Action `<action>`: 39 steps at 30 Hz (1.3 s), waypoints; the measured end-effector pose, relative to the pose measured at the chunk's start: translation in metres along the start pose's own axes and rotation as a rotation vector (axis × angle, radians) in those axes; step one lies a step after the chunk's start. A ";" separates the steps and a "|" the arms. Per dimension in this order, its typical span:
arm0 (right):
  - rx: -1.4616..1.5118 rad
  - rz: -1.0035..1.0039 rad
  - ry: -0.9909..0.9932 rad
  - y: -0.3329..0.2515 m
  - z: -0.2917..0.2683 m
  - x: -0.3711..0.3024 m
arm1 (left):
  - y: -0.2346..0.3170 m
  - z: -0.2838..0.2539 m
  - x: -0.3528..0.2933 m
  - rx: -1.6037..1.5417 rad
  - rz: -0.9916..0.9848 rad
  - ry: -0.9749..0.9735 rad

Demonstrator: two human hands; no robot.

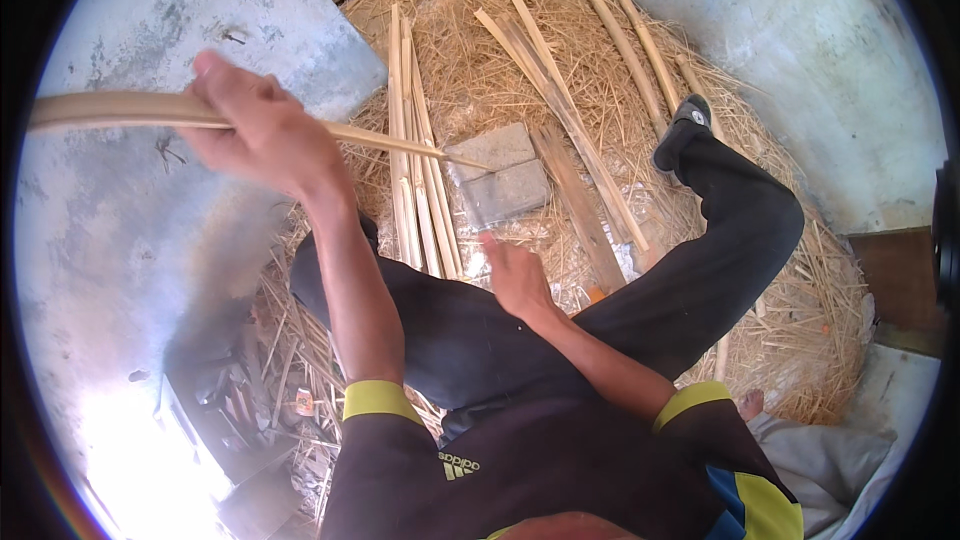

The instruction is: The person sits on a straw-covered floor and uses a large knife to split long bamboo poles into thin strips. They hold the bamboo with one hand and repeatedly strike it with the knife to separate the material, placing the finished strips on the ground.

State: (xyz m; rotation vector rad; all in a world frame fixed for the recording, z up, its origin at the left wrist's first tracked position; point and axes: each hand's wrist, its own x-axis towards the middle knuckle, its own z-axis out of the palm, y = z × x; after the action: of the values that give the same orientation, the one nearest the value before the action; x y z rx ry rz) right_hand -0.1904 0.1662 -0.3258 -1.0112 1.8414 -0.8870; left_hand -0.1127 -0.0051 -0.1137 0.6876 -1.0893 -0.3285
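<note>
Evidently, the left hand [265, 130] is grasping a pale strip [110, 110] left of the grey blocks [515, 195], likely light, springy, best held mid-length; nearside, the right hand [520, 285] is blurring, fingers' hold impossible to tell.

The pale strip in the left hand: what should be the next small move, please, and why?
Probably steady the pale strip against the grey blocks: its end reaches over them, the left hand holds it well back from there, and the right hand, blurred, is close to the blocks.
</note>
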 end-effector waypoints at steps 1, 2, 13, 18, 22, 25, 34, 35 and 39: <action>-0.024 0.107 -0.041 0.006 -0.004 0.005 | -0.002 -0.001 0.002 0.018 -0.003 0.013; -0.049 0.214 -0.085 0.016 -0.006 0.008 | -0.004 -0.005 0.004 0.038 -0.007 0.026; 0.624 -0.106 -0.027 -0.029 -0.025 -0.009 | -0.012 -0.002 0.001 -0.015 0.086 -0.079; 0.401 0.051 -0.111 -0.008 -0.014 -0.002 | -0.005 0.002 -0.002 -0.122 0.040 -0.191; 0.206 0.228 -0.147 -0.003 -0.026 0.007 | -0.006 0.000 -0.001 -0.196 0.039 -0.183; 0.309 0.010 -0.096 -0.014 -0.038 0.003 | -0.005 -0.003 -0.004 -0.177 0.021 -0.155; 0.247 0.406 -0.178 0.040 0.001 0.015 | 0.000 0.006 -0.011 -0.142 -0.012 -0.071; 0.286 0.502 -0.207 0.042 -0.008 0.014 | -0.004 0.002 -0.007 -0.135 -0.005 -0.058; 0.507 0.461 -0.155 0.022 -0.029 0.005 | -0.012 0.005 -0.003 -0.240 0.011 -0.031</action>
State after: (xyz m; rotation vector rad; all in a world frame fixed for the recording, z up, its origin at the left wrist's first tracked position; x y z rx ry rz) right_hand -0.2251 0.1767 -0.3348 -0.3113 1.5145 -0.8925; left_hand -0.1173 -0.0135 -0.1226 0.4643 -1.0624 -0.4538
